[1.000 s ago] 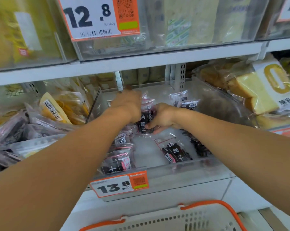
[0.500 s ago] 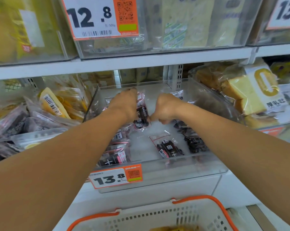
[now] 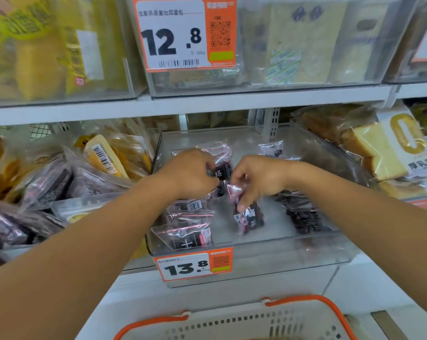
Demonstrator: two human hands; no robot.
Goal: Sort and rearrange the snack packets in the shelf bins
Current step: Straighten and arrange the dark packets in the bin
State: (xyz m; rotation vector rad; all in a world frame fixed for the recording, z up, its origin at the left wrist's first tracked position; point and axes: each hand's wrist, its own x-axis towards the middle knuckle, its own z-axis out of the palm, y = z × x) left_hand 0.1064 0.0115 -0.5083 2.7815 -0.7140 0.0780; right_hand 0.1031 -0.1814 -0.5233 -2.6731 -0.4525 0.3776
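A clear plastic bin point(image 3: 268, 251) on the middle shelf holds several small dark snack packets with pink and white print. My left hand point(image 3: 187, 173) grips an upright packet point(image 3: 221, 168) at the bin's back left. My right hand point(image 3: 259, 177) pinches the top of another packet point(image 3: 249, 217), which hangs tilted over the bin floor. More packets lie stacked at the front left point(image 3: 187, 231), along the right side point(image 3: 303, 214) and at the back point(image 3: 271, 148).
The left bin holds dark packets point(image 3: 48, 185) and yellow ones point(image 3: 104, 158). To the right sits a bin of bread slices point(image 3: 384, 153). A shelf with more bins runs above. An orange price tag point(image 3: 195, 266) hangs on the bin front. A white basket with orange handles point(image 3: 234, 320) stands below.
My right hand has picked a packet off the bin floor and lifted it by its top. My left hand keeps hold of the upright packet at the back.
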